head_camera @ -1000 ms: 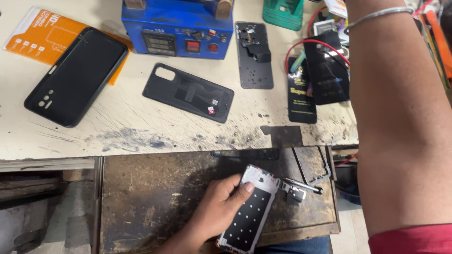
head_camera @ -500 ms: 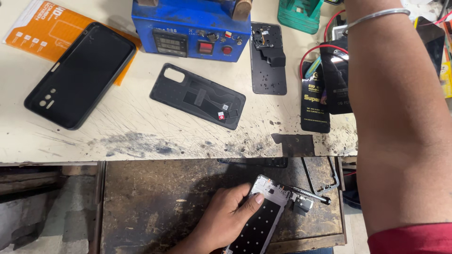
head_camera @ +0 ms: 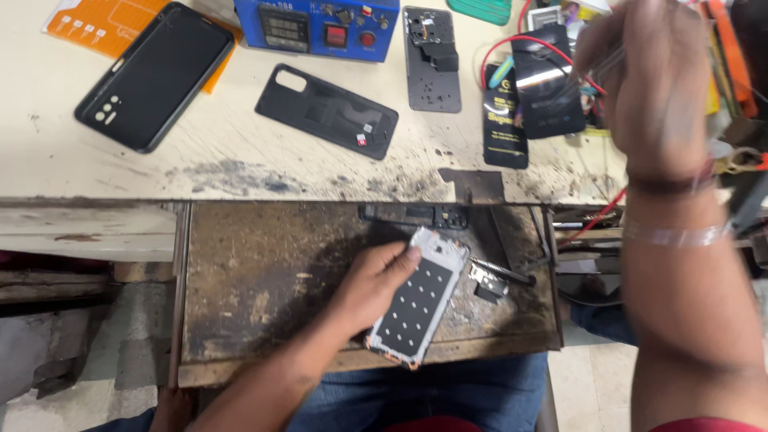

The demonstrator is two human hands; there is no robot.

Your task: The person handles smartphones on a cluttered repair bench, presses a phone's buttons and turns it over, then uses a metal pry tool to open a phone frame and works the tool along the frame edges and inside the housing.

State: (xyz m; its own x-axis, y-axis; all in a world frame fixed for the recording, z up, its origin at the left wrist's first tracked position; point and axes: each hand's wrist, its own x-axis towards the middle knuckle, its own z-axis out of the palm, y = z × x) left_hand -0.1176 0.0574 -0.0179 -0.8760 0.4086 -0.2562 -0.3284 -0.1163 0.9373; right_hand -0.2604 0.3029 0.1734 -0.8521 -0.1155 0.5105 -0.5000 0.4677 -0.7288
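Head view: left hand [head_camera: 376,284] unmoved, fingers gripping phone frame [head_camera: 420,296] on the pull-out tray [head_camera: 256,272]; right hand [head_camera: 652,80] newly raised over counter [head_camera: 224,152], blurred, fingers' state unclear, perhaps pinching something.

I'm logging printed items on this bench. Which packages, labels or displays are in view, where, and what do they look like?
Orange card: far left of the bench, flat, with white marks.
Blue box: far middle, dark display, red switch.
Black packet: right of middle, tall, yellow print.
Glossy black pouch: overlapping the packet's right edge.
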